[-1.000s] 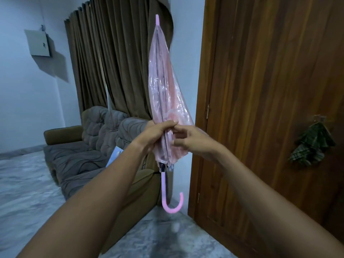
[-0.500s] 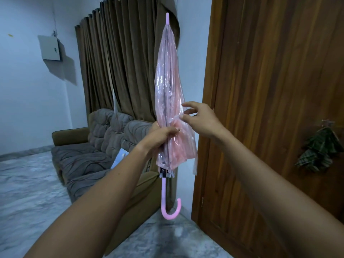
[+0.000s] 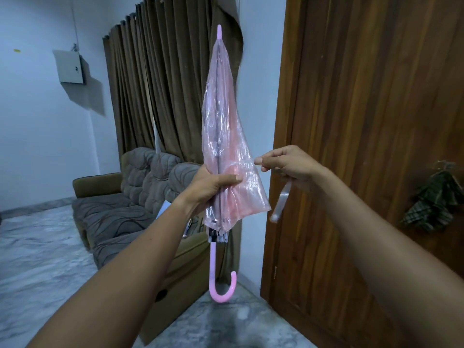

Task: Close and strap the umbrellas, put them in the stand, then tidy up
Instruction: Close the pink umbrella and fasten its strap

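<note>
1. The left hand (image 3: 211, 187) gripped the one pink see-through umbrella (image 3: 221, 126) round its lower canopy, fingers curled behind and the thumb pressed across the front.
2. The right hand (image 3: 291, 167) was just beside the canopy's edge with thumb and forefinger pinched together. One clear strap (image 3: 281, 202) dangled from under it, blurred at its free end.
3. The umbrella was folded and upright in mid-air between the two raised arms, tip up. Its hooked pink handle (image 3: 222, 290) hung below, and the canopy was loose.
4. Behind stood one brown wooden door (image 3: 364, 121) with one plaid cloth (image 3: 431, 204) hanging on it.
5. Also in view were brown curtains (image 3: 160, 84), one grey sofa (image 3: 120, 204) and one wall box (image 3: 70, 67).
</note>
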Motion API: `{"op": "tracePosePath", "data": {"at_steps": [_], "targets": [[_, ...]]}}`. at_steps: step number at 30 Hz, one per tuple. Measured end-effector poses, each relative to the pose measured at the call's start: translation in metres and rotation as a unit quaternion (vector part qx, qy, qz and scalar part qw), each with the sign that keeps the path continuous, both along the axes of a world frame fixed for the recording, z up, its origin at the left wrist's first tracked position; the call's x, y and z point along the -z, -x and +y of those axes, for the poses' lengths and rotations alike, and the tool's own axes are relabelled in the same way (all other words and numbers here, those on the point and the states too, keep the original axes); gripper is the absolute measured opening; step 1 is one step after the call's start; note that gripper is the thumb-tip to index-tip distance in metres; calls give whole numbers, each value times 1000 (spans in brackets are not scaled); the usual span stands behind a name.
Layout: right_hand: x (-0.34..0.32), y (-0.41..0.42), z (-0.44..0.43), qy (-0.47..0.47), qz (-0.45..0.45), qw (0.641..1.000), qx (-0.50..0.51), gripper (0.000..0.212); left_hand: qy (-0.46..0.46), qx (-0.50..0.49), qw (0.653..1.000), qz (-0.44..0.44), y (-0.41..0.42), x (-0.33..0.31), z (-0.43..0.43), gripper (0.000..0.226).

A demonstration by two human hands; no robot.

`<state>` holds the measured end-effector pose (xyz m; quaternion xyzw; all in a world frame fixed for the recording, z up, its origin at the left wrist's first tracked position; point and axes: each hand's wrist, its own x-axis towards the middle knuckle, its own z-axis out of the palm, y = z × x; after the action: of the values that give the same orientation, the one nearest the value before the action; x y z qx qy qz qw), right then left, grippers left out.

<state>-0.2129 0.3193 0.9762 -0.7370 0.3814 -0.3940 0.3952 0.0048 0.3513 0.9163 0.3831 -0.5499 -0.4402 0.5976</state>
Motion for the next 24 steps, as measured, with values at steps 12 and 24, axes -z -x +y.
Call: {"op": "tracePosePath", "data": {"at_steps": [12,24], "targets": [[-5,3,2,104,91,990,-39,22,-6,-70,996,-54,-1,-3,7,30],[4,-6,-2,47,70,996,-30,24,3,-48,998,-44,-9,-8,19,40]]}}
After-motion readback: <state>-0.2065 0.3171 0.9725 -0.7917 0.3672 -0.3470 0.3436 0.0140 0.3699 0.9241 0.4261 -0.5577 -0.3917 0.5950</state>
